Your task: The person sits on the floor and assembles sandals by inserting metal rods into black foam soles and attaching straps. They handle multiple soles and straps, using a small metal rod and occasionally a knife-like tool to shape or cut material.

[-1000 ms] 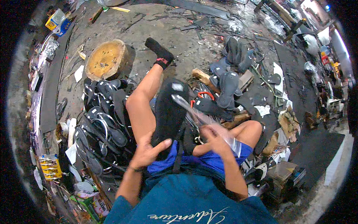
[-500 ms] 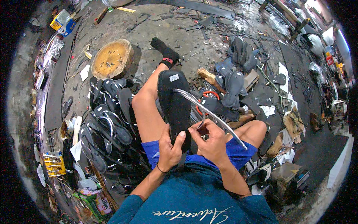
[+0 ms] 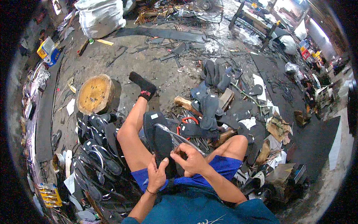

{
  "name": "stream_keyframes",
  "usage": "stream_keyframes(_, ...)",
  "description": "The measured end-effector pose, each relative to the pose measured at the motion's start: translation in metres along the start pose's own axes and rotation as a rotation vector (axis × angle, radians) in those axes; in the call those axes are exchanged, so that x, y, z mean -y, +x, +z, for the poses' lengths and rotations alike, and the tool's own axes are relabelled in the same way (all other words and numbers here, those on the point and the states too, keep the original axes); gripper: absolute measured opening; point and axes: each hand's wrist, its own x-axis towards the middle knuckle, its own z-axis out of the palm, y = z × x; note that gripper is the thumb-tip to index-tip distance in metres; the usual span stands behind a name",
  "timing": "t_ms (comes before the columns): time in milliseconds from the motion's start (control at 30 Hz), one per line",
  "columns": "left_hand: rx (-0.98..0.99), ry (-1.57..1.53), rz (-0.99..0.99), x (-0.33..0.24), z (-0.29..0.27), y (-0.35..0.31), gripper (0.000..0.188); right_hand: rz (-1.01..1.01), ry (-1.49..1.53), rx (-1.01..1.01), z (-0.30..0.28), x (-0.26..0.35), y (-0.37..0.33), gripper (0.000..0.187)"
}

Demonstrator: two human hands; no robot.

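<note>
A black flip-flop sole (image 3: 159, 136) with a small white label near its far end stands over my lap, its flat face toward me. My left hand (image 3: 157, 174) is closed on its near left edge, the thumb lying on the face. A glossy grey strap (image 3: 163, 128) comes out of the sole near the label and runs right. My right hand (image 3: 192, 159) is closed in a pinch on the strap's nearer part, fingertips beside the sole's right edge. Its fingers hide the strap's end there.
Piled sandals (image 3: 99, 155) lie left of my leg. A round wooden block (image 3: 94, 94) stands beyond them. Right of centre are loose dark soles (image 3: 209, 106), red-handled pliers (image 3: 190, 120) and wood pieces (image 3: 186, 104). A white sack (image 3: 100, 18) stands at the far left.
The view has tilted up, bringing the sack and a fan into sight at the far side. My right hand's fingertips have come closer to the sole's edge; the left hand keeps its grip.
</note>
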Motion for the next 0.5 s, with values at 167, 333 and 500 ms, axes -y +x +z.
stream_keyframes(167,0.087,0.419,0.068,-0.007,-0.024,0.016,0.033,0.138,0.022,-0.099,-0.005,-0.002,-0.001,0.036)
stream_keyframes(333,0.334,0.912,0.250,-0.022,-0.065,0.033,0.049,-0.153,-0.274,-0.345,-0.041,-0.021,0.014,0.018)
stream_keyframes(500,-0.045,0.497,0.194,-0.027,-0.082,0.019,0.035,0.501,0.959,-0.506,-0.042,-0.033,0.001,0.028)
